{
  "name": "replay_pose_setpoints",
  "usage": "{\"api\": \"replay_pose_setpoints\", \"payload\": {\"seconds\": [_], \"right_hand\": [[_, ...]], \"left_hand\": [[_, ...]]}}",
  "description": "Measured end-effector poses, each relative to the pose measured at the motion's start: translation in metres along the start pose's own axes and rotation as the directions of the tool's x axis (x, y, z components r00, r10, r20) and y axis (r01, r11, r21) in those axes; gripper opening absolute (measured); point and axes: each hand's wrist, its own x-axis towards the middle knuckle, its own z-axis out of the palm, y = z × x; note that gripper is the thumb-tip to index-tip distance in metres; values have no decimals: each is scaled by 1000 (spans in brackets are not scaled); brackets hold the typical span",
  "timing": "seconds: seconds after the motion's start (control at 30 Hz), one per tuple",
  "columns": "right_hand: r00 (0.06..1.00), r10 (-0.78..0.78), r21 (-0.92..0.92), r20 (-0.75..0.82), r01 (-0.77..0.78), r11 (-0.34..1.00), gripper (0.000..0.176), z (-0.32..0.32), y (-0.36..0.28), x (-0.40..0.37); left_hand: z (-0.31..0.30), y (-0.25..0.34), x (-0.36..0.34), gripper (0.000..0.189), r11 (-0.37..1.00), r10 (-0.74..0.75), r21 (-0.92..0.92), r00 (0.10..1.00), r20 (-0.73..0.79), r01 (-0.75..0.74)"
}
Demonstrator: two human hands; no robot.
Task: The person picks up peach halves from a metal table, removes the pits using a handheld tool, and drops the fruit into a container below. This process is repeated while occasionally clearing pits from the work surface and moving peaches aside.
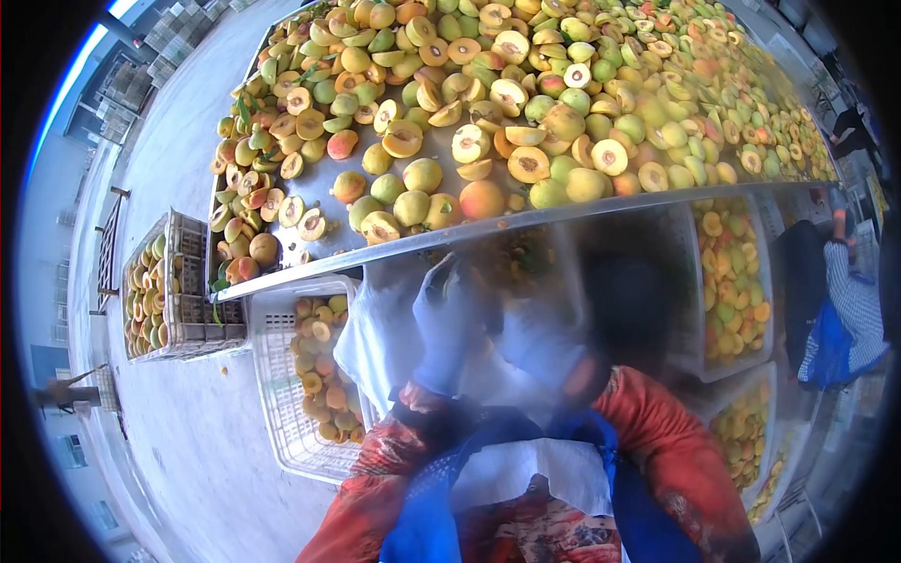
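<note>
My left hand (439,324), in a pale glove, is held up just below the front rim of the metal table (394,251). Beside it on the right is my right hand (537,345), gloved too and smeared by haze. The fingers of both are too blurred to make out, and I cannot see anything held in them. White cloth (368,338) hangs around and behind my left hand. Above the hands, the table carries a heap of yellow-green peaches, many cut in half, such as a halved peach (528,164) with its brown stone showing.
A white crate (272,375) of peach halves stands on the floor to my left, with a slatted crate (208,314) of fruit beyond it. More fruit fills a white bin (696,281) under the table at right. A co-worker (849,310) is at the far right.
</note>
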Motion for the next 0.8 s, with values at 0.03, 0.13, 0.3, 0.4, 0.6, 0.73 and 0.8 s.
{"api": "replay_pose_setpoints", "payload": {"seconds": [0.03,0.13,0.3,0.4,0.6,0.73,0.8], "right_hand": [[1000,-2,4,6,2,1000,25,-2,-2,-2],[999,-43,28,-19,43,999,25,-5,-4,-12],[999,-19,-209,31,25,978,26,-17,4,-3],[999,-32,56,-29,34,998,22,-7,-2,-4],[972,-224,51,74,221,974,25,20,26,-1],[967,-256,-306,16,248,919,28,-3,14,8],[974,-219,-221,-49,203,954,28,-20,4,7]], "left_hand": [[2,-1,-2,28,999,47,17,999,-1,-47],[6,22,-14,27,997,3,72,1000,12,-4],[7,11,-16,30,984,-78,162,995,64,67],[12,0,-17,34,998,-63,23,998,-14,63],[4,4,-19,31,994,66,92,998,-9,-65],[2,18,-10,32,895,357,263,932,67,-361],[10,33,-5,33,919,327,209,943,66,-334]]}}
